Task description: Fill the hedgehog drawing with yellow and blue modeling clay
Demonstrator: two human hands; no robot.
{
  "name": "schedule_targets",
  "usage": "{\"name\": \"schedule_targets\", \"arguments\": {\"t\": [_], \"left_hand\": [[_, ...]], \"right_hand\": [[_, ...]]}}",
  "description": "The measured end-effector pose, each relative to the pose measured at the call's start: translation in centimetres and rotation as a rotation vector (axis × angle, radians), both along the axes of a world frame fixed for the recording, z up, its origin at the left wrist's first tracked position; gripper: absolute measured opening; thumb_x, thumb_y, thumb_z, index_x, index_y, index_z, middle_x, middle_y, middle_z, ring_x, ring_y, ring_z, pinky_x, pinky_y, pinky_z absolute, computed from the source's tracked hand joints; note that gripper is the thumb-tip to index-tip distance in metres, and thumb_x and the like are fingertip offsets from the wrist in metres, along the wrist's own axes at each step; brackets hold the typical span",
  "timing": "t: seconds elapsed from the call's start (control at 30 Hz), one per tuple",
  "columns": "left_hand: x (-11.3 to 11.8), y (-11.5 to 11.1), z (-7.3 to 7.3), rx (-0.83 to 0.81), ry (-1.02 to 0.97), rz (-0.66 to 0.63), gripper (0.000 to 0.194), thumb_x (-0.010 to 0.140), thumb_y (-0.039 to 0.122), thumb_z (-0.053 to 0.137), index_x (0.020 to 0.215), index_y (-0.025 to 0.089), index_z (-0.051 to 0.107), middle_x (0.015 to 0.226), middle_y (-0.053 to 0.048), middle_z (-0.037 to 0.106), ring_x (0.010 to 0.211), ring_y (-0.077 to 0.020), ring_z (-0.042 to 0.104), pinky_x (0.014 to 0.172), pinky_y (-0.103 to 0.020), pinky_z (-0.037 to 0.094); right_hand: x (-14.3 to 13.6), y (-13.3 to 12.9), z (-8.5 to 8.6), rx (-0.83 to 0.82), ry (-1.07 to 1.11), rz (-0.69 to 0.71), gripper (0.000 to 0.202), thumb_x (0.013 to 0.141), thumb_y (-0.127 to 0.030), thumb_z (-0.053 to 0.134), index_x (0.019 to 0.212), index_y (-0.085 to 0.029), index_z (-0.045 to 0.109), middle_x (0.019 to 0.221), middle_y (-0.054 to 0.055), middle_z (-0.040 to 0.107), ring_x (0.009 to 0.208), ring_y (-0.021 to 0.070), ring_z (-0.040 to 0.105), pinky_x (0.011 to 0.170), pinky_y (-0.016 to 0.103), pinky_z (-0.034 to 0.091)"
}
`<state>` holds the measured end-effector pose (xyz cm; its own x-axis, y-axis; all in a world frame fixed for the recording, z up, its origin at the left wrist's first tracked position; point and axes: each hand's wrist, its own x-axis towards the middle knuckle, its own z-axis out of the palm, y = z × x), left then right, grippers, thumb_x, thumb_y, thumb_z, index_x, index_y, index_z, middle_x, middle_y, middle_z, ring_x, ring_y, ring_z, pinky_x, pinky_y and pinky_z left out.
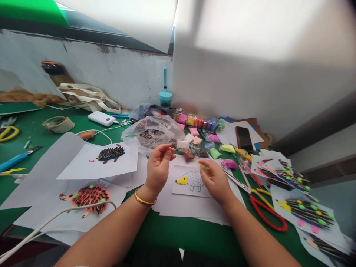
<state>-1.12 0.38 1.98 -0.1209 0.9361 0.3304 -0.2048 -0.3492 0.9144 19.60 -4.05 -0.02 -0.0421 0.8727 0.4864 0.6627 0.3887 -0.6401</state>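
A: Where is the hedgehog drawing [191, 181] being kept?
B: On the table [183, 233], between both hands; scissors [257, 196] are lying right, a plastic bag [152, 131] behind.

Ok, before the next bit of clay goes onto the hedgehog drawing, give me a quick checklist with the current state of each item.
1. Hedgehog drawing flat and uncovered between the hands: ok.
2. Right hand holds a small yellowish piece at its fingertips: ok.
3. Left hand free of material: cannot tell; fingers pinched, contents too small to see.
4. Scissors clear of the drawing: ok, lying to its right, blades closed.
5. Clay packets within view behind the drawing: ok.
6. White cable off the work sheet: ok, crossing the finished hedgehog at left.
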Motion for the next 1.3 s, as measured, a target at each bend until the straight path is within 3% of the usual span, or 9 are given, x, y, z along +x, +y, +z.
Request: {"name": "schedule_targets", "arguments": {"t": [0.2, 0.4, 0.57, 0.67, 0.9, 1.0, 1.13, 1.3], "left_hand": [[0.4, -0.1, -0.1, -0.112, 0.08, -0.128, 0.026, 0.079, 0.035, 0.074, 0.1, 0.02, 0.072, 0.1, -0.006, 0.074, 0.09, -0.019, 0.07, 0.087, -0.035, 0.056], [1.0, -0.1, -0.2, -0.326, -0.14, -0.339, 0.032, 0.072, 0.035, 0.079, 0.098, 0.017, 0.074, 0.099, -0.008, 0.075, 0.091, -0.0198, 0.07, 0.083, -0.034, 0.055], [0.7, 0.1, -0.2, -0.338, -0.098, -0.289, 0.037, 0.068, 0.035, 0.082, 0.098, 0.017, 0.069, 0.081, -0.004, 0.074, 0.062, -0.0104, 0.061, 0.062, -0.026, 0.05], [0.5, 0.5, -0.5, -0.284, -0.019, -0.23, 0.03, 0.068, 0.033, 0.081, 0.088, 0.017, 0.066, 0.077, -0.002, 0.072, 0.066, -0.0113, 0.061, 0.065, -0.026, 0.049], [-0.5, 2.3, -1.8, -0.09, 0.551, -0.077, 0.013, 0.08, 0.026, 0.067, 0.089, 0.018, 0.073, 0.088, -0.005, 0.069, 0.081, -0.0174, 0.062, 0.075, -0.031, 0.051], [-0.7, 2.6, -2.3, 0.009, 0.83, -0.054, 0.019, 0.085, 0.016, 0.057, 0.093, 0.019, 0.074, 0.098, -0.007, 0.068, 0.091, -0.0186, 0.062, 0.086, -0.033, 0.049], [-0.7, 2.3, -2.6, 0.055, 1.177, -0.03, 0.027, 0.086, 0.013, 0.054, 0.105, 0.021, 0.072, 0.096, -0.006, 0.07, 0.092, -0.0228, 0.061, 0.085, -0.037, 0.048], [-0.7, 1.6, -2.3, 0.142, 1.391, 0.025, 0.019, 0.087, 0.021, 0.057, 0.089, 0.021, 0.076, 0.093, -0.009, 0.067, 0.093, -0.0269, 0.058, 0.084, -0.041, 0.046]], "right_hand": [[0.1, -0.1, 0.2, 0.034, 0.012, 0.03, 0.033, 0.088, -0.02, 0.052, 0.12, -0.024, 0.06, 0.114, 0.01, 0.066, 0.104, 0.0251, 0.062, 0.091, 0.044, 0.052], [0.1, -0.4, -0.2, 0.043, -0.019, 0.102, 0.043, 0.09, -0.018, 0.049, 0.132, -0.025, 0.054, 0.127, 0.009, 0.063, 0.117, 0.0245, 0.06, 0.099, 0.043, 0.05], [0.3, -0.2, -0.7, -0.023, -0.003, 0.09, 0.04, 0.093, -0.027, 0.053, 0.133, -0.025, 0.053, 0.125, 0.009, 0.066, 0.112, 0.0245, 0.064, 0.094, 0.043, 0.053], [0.2, -0.2, -0.9, -0.047, 0.021, 0.085, 0.04, 0.092, -0.028, 0.055, 0.131, -0.024, 0.055, 0.124, 0.009, 0.067, 0.108, 0.0237, 0.066, 0.093, 0.042, 0.054], [0.2, -0.2, -1.0, -0.03, 0.008, 0.07, 0.039, 0.091, -0.028, 0.055, 0.13, -0.023, 0.056, 0.121, 0.009, 0.068, 0.106, 0.0235, 0.066, 0.093, 0.04, 0.054], [0.2, -0.2, -1.0, -0.025, -0.009, 0.084, 0.038, 0.092, -0.027, 0.054, 0.13, -0.023, 0.056, 0.122, 0.009, 0.068, 0.108, 0.0237, 0.065, 0.095, 0.04, 0.053], [0.1, -0.2, -0.8, -0.05, -0.012, 0.097, 0.038, 0.091, -0.026, 0.054, 0.13, -0.024, 0.056, 0.121, 0.008, 0.068, 0.107, 0.023, 0.065, 0.095, 0.039, 0.053], [0.1, -0.3, -0.8, -0.078, 0.02, 0.096, 0.037, 0.091, -0.027, 0.055, 0.127, -0.024, 0.057, 0.119, 0.007, 0.069, 0.104, 0.0223, 0.066, 0.093, 0.038, 0.053]]}}
